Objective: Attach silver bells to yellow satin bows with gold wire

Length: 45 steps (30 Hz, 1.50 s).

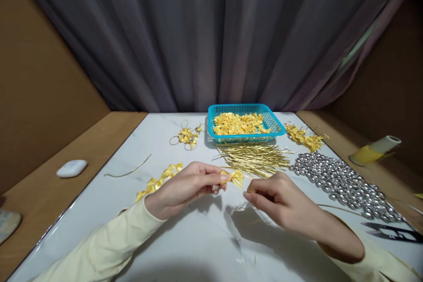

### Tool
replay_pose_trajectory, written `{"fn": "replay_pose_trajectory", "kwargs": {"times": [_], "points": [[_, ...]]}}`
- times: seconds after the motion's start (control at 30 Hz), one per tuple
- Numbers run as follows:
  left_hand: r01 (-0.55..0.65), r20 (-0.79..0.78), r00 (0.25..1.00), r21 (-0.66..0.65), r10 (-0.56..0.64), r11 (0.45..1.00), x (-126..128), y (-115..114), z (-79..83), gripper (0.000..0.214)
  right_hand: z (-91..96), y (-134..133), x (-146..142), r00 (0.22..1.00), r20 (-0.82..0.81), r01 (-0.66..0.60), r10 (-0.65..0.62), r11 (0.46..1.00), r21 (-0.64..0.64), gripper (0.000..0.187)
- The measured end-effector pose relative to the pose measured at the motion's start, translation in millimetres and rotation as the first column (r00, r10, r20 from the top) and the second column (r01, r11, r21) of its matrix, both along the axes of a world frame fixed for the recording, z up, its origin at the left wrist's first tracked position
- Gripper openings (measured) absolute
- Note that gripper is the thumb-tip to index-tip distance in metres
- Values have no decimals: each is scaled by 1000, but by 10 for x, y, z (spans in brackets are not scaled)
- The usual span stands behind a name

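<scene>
A small yellow satin bow point(237, 179) is pinched between the thumb and fingers of my left hand point(193, 186). Just to its right, my right hand point(286, 198) is closed with thumb and forefinger pressed together. What that pinch holds, if anything, is too small to make out. Behind my left wrist lies a row of yellow bows point(158, 181). Beyond my hands, a bundle of gold twist ties point(254, 158) lies spread out, and a heap of shiny silver beads point(343, 185) sits to the right.
A blue plastic basket point(279, 131) of yellow bows stands at the back. Bows with looped ties point(188, 136) lie left of it, more tied bows point(304, 137) right. Black thread snips point(393, 232) rest at the right edge. A white case point(72, 168) lies left; a yellow-and-white tube point(375, 150) right.
</scene>
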<state>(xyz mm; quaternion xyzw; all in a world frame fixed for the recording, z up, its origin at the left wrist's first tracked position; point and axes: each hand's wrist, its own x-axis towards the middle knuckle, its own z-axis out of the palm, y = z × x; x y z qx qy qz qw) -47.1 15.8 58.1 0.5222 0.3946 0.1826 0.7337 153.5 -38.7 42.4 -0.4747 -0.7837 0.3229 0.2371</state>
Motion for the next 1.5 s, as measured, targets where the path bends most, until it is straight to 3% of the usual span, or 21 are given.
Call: {"fn": "replay_pose_trajectory", "kwargs": {"times": [0.47,0.7,1.1,1.3,1.4,1.5], "points": [[23,14,1000,-18,-23,1000,-15,26,-22,15,-20,17,-10,1000,0,-30,30,999,21,27],[6,27,1000,-20,-5,1000,-19,46,-41,12,-33,-36,-71,1000,7,18,-18,998,63,27],[51,-114,993,209,-27,977,-22,2,8,17,-48,-14,-48,999,-18,-26,27,998,63,28],[31,-93,996,227,-10,974,-19,0,-1,19,-98,12,-74,999,-53,2,2,997,76,27],[29,-95,995,236,-6,971,-18,-3,-10,19,-123,30,-67,994,-102,27,-25,999,25,29],[27,-111,994,277,4,961,-18,-6,-21,20,-127,42,-60,981,-180,48,-68,992,-113,31]]}}
